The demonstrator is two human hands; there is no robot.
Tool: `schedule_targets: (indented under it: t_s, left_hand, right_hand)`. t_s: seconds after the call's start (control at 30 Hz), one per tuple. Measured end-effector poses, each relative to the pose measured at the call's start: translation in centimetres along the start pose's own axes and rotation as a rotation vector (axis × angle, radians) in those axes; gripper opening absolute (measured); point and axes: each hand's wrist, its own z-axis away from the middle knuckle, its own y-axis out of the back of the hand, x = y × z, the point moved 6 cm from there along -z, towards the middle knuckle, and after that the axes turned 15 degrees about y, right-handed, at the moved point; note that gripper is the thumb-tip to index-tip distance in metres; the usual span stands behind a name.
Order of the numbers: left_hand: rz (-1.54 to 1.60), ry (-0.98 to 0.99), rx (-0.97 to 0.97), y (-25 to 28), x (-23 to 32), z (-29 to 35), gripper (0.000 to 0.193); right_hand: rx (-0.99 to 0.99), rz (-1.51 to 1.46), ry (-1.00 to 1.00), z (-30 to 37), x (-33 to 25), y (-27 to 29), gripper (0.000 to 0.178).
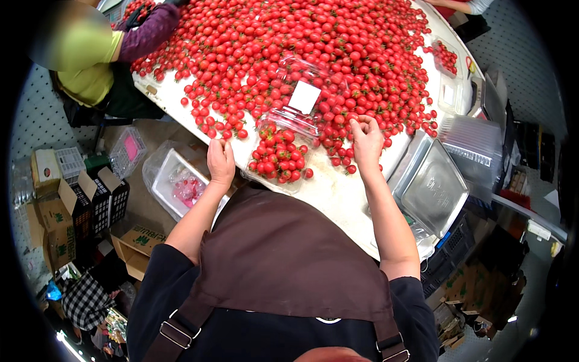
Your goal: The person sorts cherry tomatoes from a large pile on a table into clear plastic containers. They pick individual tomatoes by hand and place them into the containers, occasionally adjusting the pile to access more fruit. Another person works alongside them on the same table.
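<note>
A clear plastic clamshell box [250, 176] lies at the table's near edge. Its lower half holds cherry tomatoes [278, 158], and its clear lid [283, 118] with a white label is tilted back over the tomato pile [325, 36]. Left of the box is my left hand [221, 163], fingers and thumb pressed together, apart from it. My right hand [367, 143] is at the pile's near right edge, its fingers curled in toward the thumb among loose tomatoes. Whatever either hand may have between its fingertips is too small to make out.
Another clear box with tomatoes [445, 59] sits at the far right. Stacked clear plastic trays [473, 148] and a shiny lid [435, 187] stand near right. A white bin [169, 181] is below the table's left edge. A co-worker's purple sleeve [151, 33] reaches in from the left.
</note>
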Motion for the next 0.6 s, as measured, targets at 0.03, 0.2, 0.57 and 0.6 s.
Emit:
schedule_targets:
  t_s: [0.03, 0.2, 0.57, 0.6]
  left_hand:
    - [-0.032, -0.101, -0.076, -0.5, 1.0, -0.2, 0.009]
    - [0.004, -0.181, -0.179, -1.5, 4.0, -1.4, 0.008]
    - [0.136, -0.086, -0.203, -0.8, 7.7, -1.1, 0.008]
    - [0.111, -0.071, -0.203, -0.8, 6.9, -1.0, 0.008]
  right_hand:
    - [-0.021, -0.074, 0.029, -0.4, 0.6, -0.1, 0.033]
    - [-0.084, -0.238, 0.107, -5.5, 1.5, 0.6, 0.036]
    - [-0.146, 0.847, 0.724, -20.0, 2.7, 0.6, 0.025]
    - [-0.165, 0.912, 0.684, -20.4, 2.9, 0.3, 0.025]
